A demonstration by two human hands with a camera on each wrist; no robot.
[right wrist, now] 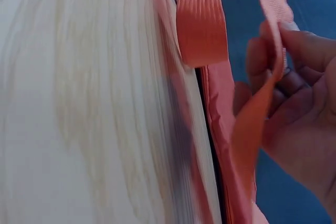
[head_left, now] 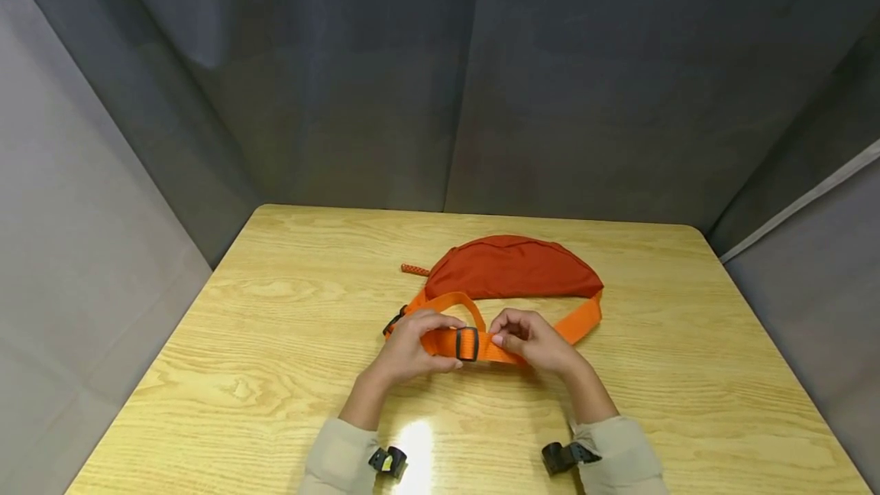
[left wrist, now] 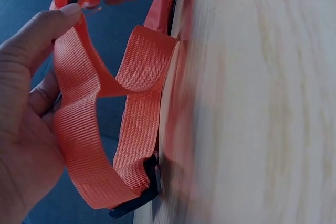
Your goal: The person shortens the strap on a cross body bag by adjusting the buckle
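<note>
A red waist bag (head_left: pixel 512 270) lies on the table with its orange strap (head_left: pixel 579 321) looped toward me. My left hand (head_left: pixel 406 350) grips the strap beside a black strap adjuster (head_left: pixel 458 344), its thumb and fingers at the adjuster's lower and upper edges. To the right of the adjuster, my right hand (head_left: pixel 539 342) pinches the strap between thumb and fingers. Both hands hold this stretch raised above the tabletop. A loop of webbing (left wrist: pixel 144 59) stands up behind it in the left wrist view. Near the left hand, a black buckle (left wrist: pixel 135 204) sits on the strap.
The wooden table (head_left: pixel 275 312) has rounded far corners. A patterned zip pull (head_left: pixel 415 270) sticks out from the bag's left end. Dark grey curtain (head_left: pixel 357 82) hangs behind the table, with lighter fabric panels (head_left: pixel 82 250) at the sides.
</note>
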